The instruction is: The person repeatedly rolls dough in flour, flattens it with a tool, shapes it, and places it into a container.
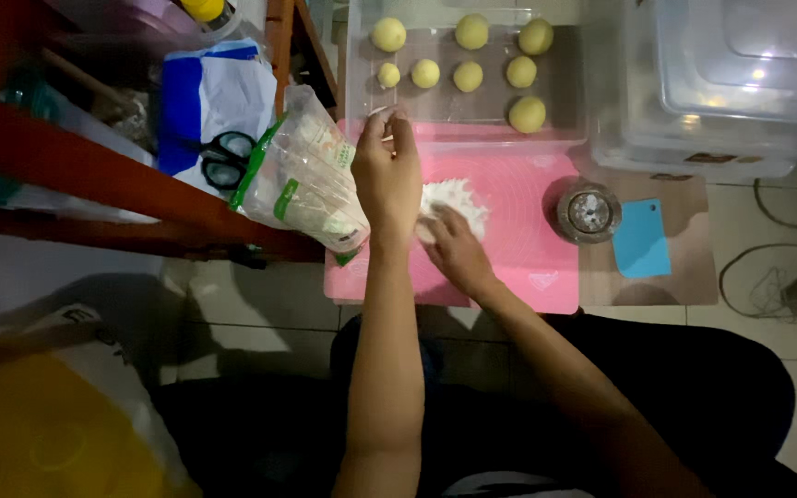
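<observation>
Both bare forearms reach forward from the bottom of the view, side by side and close together, over the pink mat (528,184). The left hand (386,171) is raised above the mat's left part, back of the hand toward the camera, wrist nearly straight, fingers curled with the fingertips (397,122) pinched together near the mat's far edge. The right hand (454,247) lies lower, just right of the left wrist, over the mat's middle, palm down, fingers bent and pressed downward. The right forearm runs back at a slant to the lower right; the left forearm runs almost straight down.
</observation>
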